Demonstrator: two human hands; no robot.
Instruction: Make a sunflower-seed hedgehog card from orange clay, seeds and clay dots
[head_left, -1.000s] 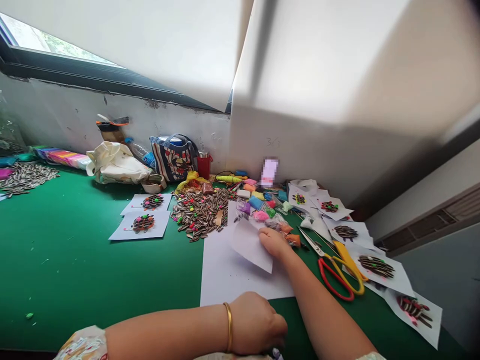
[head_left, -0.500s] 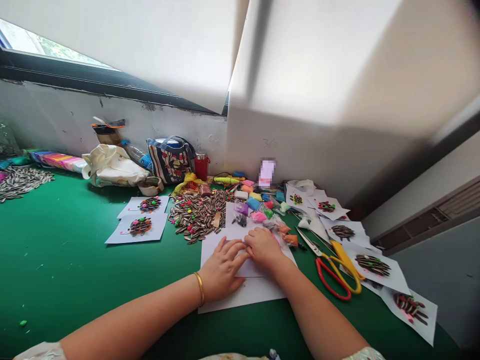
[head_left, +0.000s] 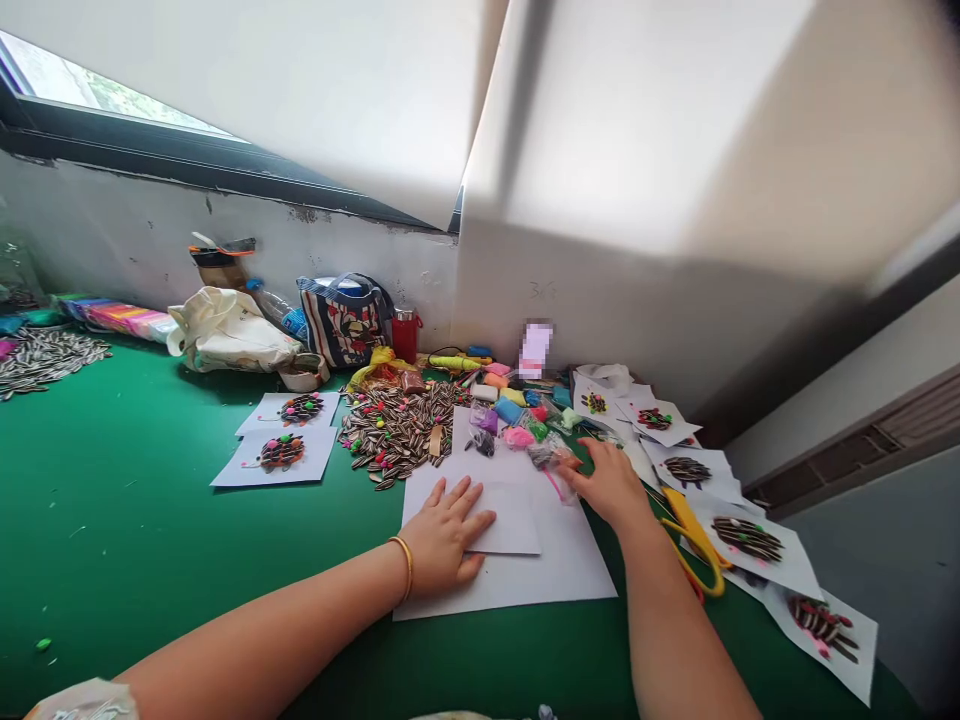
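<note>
My left hand lies flat with fingers spread on a small white sheet, which rests on a larger white sheet. My right hand is over the right side, its fingers apart beside small bags of coloured clay. Whether its fingertips touch a bag is hard to tell. The scissors are partly hidden behind my right hand and forearm. A heap of striped seeds with coloured bits sits beyond my left hand.
Two cards with seed figures lie at the left. More such cards line the right edge. A cloth bag, a striped bag and a red bottle stand by the wall. Another seed pile is far left.
My right hand has left the small sheet and moved right to the clay bags, now covering part of the scissors. My left hand stays on the paper, fingers spread wider.
</note>
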